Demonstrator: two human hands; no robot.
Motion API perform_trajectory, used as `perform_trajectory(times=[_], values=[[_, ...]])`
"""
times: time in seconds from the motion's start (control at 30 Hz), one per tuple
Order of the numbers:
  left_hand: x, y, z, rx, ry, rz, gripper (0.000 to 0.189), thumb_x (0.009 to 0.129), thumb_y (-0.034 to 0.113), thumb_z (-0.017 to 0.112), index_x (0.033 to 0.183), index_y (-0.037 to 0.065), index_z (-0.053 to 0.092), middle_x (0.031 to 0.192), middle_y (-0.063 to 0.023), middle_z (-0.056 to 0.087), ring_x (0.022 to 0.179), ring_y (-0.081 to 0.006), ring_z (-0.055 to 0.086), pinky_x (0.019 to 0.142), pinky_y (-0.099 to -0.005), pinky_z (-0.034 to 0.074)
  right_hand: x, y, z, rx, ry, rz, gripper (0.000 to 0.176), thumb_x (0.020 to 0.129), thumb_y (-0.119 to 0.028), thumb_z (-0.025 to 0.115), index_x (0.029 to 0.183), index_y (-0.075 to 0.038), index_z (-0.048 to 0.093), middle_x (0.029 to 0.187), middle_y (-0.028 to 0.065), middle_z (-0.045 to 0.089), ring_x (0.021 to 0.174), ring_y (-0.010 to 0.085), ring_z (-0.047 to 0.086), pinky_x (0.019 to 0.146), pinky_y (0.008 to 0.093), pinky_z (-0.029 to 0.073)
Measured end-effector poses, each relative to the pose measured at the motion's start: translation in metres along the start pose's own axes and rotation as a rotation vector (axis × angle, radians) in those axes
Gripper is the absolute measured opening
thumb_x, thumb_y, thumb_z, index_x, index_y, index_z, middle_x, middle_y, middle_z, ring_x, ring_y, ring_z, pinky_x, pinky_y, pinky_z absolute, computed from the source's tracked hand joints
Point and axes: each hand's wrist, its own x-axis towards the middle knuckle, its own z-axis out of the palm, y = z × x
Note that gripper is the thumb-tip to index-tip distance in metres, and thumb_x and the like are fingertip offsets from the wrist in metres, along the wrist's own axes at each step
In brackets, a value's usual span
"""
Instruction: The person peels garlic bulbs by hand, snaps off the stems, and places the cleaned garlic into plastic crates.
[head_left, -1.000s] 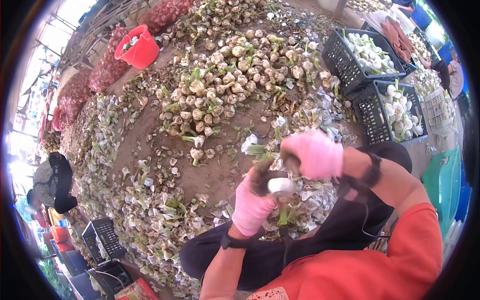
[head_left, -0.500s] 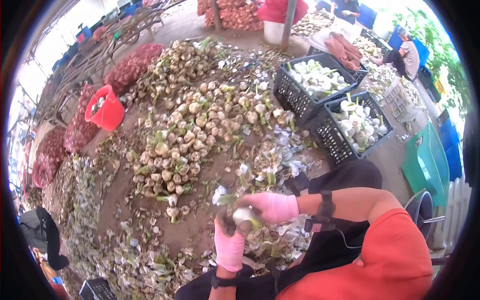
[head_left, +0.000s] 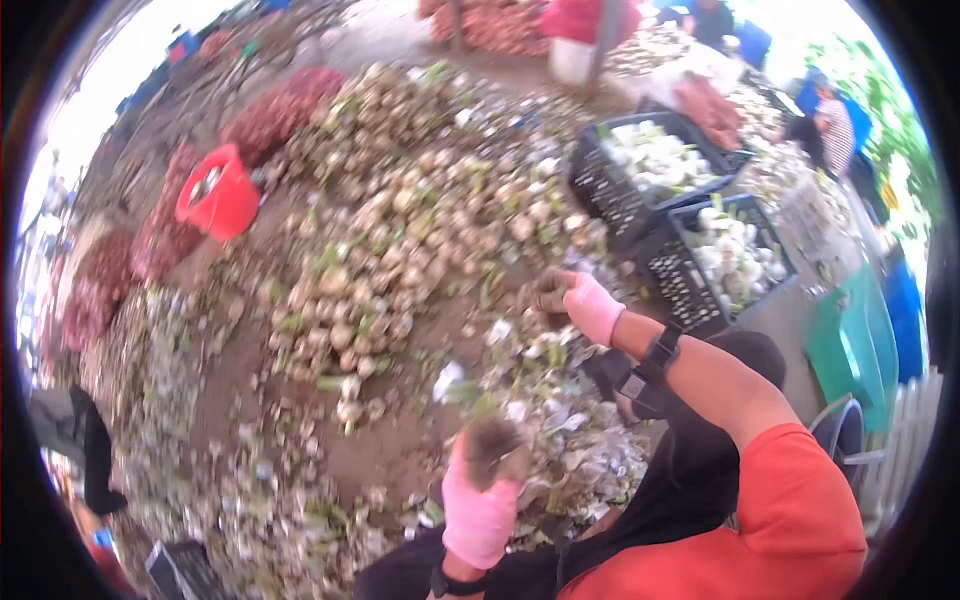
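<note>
My left hand (head_left: 482, 500), in a pink glove with dark, soiled fingertips, is low in the middle above the peel litter. Motion smears its fingers, which look curled, and whether a bulb is inside cannot be made out. My right hand (head_left: 587, 305), gloved the same way, reaches out over the right edge of the heap of garlic bulbs (head_left: 400, 245). Its dark fingertips are blurred too, and nothing clear shows in them. Below it lie loose garlic skins (head_left: 570, 440). A white scrap of peel (head_left: 449, 382) rests on the ground between the hands.
Two black crates, a farther one (head_left: 610, 205) and a nearer one (head_left: 690, 285), hold white garlic at the right. A red bucket (head_left: 222, 205) stands left, beside red mesh sacks (head_left: 165, 240). A green plastic container (head_left: 855, 335) is far right. People sit at the upper right.
My hands have parted. The right moved up and away toward the heap; the left shifted slightly right and down. The white garlic bulb between them is no longer visible. The view tilted a little.
</note>
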Motion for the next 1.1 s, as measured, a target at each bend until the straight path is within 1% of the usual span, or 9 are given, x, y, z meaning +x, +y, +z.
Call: perform_trajectory(times=[0.13,0.27,0.43,0.6,0.77,0.83,0.9,0.97,1.1], values=[[-0.014,0.006,-0.008,0.054,-0.016,0.016,0.023,0.088,-0.001,0.06,0.111,0.0,0.058,0.095,-0.0024,0.062,0.085,-0.0085,0.057,0.076,-0.0223,0.047,0.005,0.059,0.069,-0.485,-0.27,0.216,0.025,0.087,-0.005,0.048,0.107,0.0,0.063,0.066,0.0095,0.064,0.057,0.0144,0.061,0.056,0.0298,0.049],[-0.014,0.0,-0.024,0.205,0.025,0.233,0.018,0.088,0.001,0.062,0.105,0.003,0.061,0.091,-0.0033,0.064,0.083,-0.0083,0.058,0.074,-0.0231,0.048,0.043,0.125,0.111,-1.238,-0.572,-0.347,0.039,0.074,-0.014,0.057,0.112,-0.008,0.062,0.099,0.0176,0.066,0.096,0.0359,0.062,0.083,0.0423,0.049],[-0.014,0.008,-0.05,0.291,0.101,0.227,0.021,0.087,0.0,0.062,0.108,0.002,0.06,0.099,-0.0064,0.064,0.086,-0.0112,0.06,0.076,-0.0251,0.049,0.076,0.134,0.216,-1.267,-0.636,-0.22,0.039,0.074,-0.015,0.059,0.112,-0.009,0.062,0.113,0.0185,0.061,0.105,0.0344,0.058,0.089,0.0419,0.047],[-0.013,0.011,-0.074,0.11,0.219,0.088,0.031,0.085,-0.002,0.061,0.115,0.001,0.056,0.101,-0.0085,0.061,0.088,-0.0149,0.061,0.078,-0.0248,0.049,0.115,0.188,0.297,-1.296,-0.445,-0.275,0.034,0.075,-0.012,0.059,0.109,-0.014,0.064,0.119,0.0151,0.055,0.109,0.0333,0.056,0.089,0.0406,0.047],[-0.011,0.014,-0.083,0.177,0.213,0.087,0.038,0.08,-0.001,0.06,0.117,0.002,0.054,0.105,-0.0139,0.059,0.094,-0.0268,0.063,0.081,-0.0305,0.05,0.113,0.234,0.293,-1.294,-0.482,-0.238,0.028,0.077,-0.013,0.061,0.104,-0.013,0.067,0.109,0.0161,0.061,0.102,0.0333,0.059,0.086,0.0407,0.048],[-0.013,0.006,-0.085,0.24,0.217,0.115,0.042,0.075,-0.002,0.06,0.117,0.003,0.055,0.104,-0.0153,0.059,0.095,-0.0309,0.062,0.081,-0.0328,0.05,0.098,0.216,0.272,-1.116,-0.526,-0.122,0.021,0.078,-0.018,0.064,0.098,-0.011,0.069,0.094,0.0169,0.067,0.091,0.0354,0.063,0.08,0.0411,0.05],[-0.013,0.006,-0.086,0.17,0.216,0.146,0.03,0.084,-0.004,0.063,0.113,0.0,0.056,0.1,-0.0055,0.059,0.089,-0.0122,0.06,0.078,-0.0238,0.049,0.089,0.182,0.25,-0.952,-0.52,-0.06,0.022,0.08,-0.024,0.067,0.093,-0.007,0.069,0.079,0.0154,0.068,0.075,0.0301,0.065,0.07,0.0381,0.051],[-0.012,0.018,-0.085,0.297,0.289,0.203,0.037,0.08,-0.006,0.065,0.114,0.003,0.057,0.108,-0.0086,0.056,0.096,-0.0151,0.059,0.081,-0.0261,0.049,0.075,0.127,0.234,-0.63,-0.57,0.138,0.03,0.082,-0.028,0.071,0.096,-0.002,0.067,0.073,0.0064,0.065,0.064,0.0104,0.058,0.059,0.0282,0.049],[0.001,0.018,-0.091,0.786,0.527,0.384,0.052,0.072,-0.003,0.071,0.122,0.003,0.054,0.125,-0.0138,0.045,0.114,-0.0233,0.049,0.091,-0.0328,0.046,0.041,0.022,0.211,-0.499,-0.681,0.109,0.029,0.086,-0.028,0.068,0.096,-0.001,0.065,0.073,0.0027,0.064,0.065,0.0069,0.057,0.059,0.0257,0.049]])
